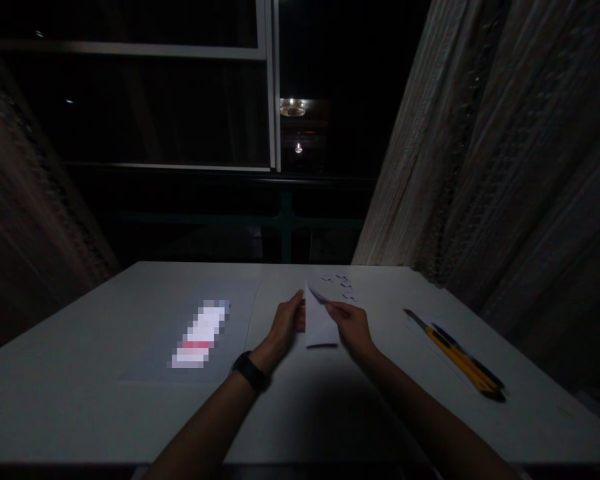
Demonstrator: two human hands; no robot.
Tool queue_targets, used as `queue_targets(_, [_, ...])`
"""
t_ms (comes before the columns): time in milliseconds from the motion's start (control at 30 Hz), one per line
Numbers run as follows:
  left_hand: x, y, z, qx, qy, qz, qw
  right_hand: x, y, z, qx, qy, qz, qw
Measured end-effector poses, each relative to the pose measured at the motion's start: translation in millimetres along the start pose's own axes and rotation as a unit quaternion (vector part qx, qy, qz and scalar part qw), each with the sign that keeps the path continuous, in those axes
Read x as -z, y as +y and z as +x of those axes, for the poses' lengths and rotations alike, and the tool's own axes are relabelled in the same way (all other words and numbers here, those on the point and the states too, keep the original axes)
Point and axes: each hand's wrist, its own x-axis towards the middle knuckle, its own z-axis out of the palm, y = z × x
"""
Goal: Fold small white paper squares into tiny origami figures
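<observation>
A folded white paper (322, 328) is held upright above the table, between my two hands. My left hand (286, 321) closes on its left edge, the fingers partly hidden behind it. On the other side, my right hand (351, 327) pinches a flap near the upper right, where the top layer lifts and curls apart from the rest. Just beyond the paper are several small dark marks or pieces (347, 286); I cannot tell whether they are drawn or loose. A dark watch band circles my left wrist.
A lit phone-like screen (200, 337), blurred out, lies on a pale sheet (147, 363) at left. To the right, a yellow utility knife (457, 357) with its blade out lies beside a black pen (473, 360). Curtains (405, 167) and a dark window stand behind the white table (70, 393).
</observation>
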Motion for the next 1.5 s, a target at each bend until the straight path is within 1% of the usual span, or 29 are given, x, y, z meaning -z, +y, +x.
queue_targets(67, [-1.5,-3,-2,-0.029,-0.05,0.009,0.998,1,0,0,0.0,0.017,-0.004,1.0])
queue_targets(100, [-1.8,-5,-2,-0.036,-0.054,0.022,0.998,1,0,-1,-0.001,0.018,-0.005,1.0])
queue_targets(200, [-0.8,-7,-1,-0.05,-0.021,0.054,0.997,-1,-2,-3,-0.02,0.0,0.034,0.999])
queue_targets(300, [2.5,-6,0,-0.062,0.009,0.059,0.996,-3,-2,-6,-0.075,-0.029,0.12,0.99])
queue_targets(400, [5.8,-2,0,-0.053,0.001,0.045,0.998,-2,-1,-6,-0.122,-0.056,0.18,0.974])
queue_targets(467, [6.8,1,-2,-0.038,-0.014,0.038,0.998,-1,-1,-5,-0.122,-0.062,0.194,0.971])
queue_targets(600, [5.4,3,-4,-0.001,-0.027,0.067,0.997,0,-3,-5,-0.067,-0.051,0.162,0.983])
queue_targets(767, [3.2,4,-5,0.012,-0.013,0.11,0.994,3,-5,-2,-0.016,-0.078,0.088,0.993])
queue_targets(833, [4.2,5,-4,0.016,-0.018,0.128,0.991,7,-6,2,-0.001,-0.085,0.058,0.995])
queue_targets(933, [7.1,7,-1,0.023,-0.033,0.154,0.987,14,-8,9,-0.015,-0.113,0.015,0.993])
queue_targets(1033, [10.5,7,2,0.02,-0.039,0.163,0.986,21,-9,15,-0.054,-0.17,0.031,0.984])
queue_targets(1100, [12.8,7,4,0.019,-0.045,0.161,0.986,25,-9,17,-0.068,-0.206,0.047,0.975])
queue_targets(1167, [15.3,7,5,0.024,-0.061,0.155,0.986,29,-9,18,-0.074,-0.225,0.056,0.97])
queue_targets(1267, [19.1,6,5,0.039,-0.1,0.13,0.986,33,-6,20,-0.082,-0.233,0.061,0.967])
queue_targets(1333, [20.8,7,6,0.05,-0.113,0.103,0.987,36,-4,21,-0.091,-0.239,0.066,0.964])
queue_targets(1433, [21.3,8,6,0.061,-0.111,0.069,0.99,38,-3,23,-0.11,-0.239,0.079,0.962])
queue_targets(1500, [20.6,10,6,0.064,-0.101,0.061,0.991,39,-4,23,-0.119,-0.233,0.092,0.961])
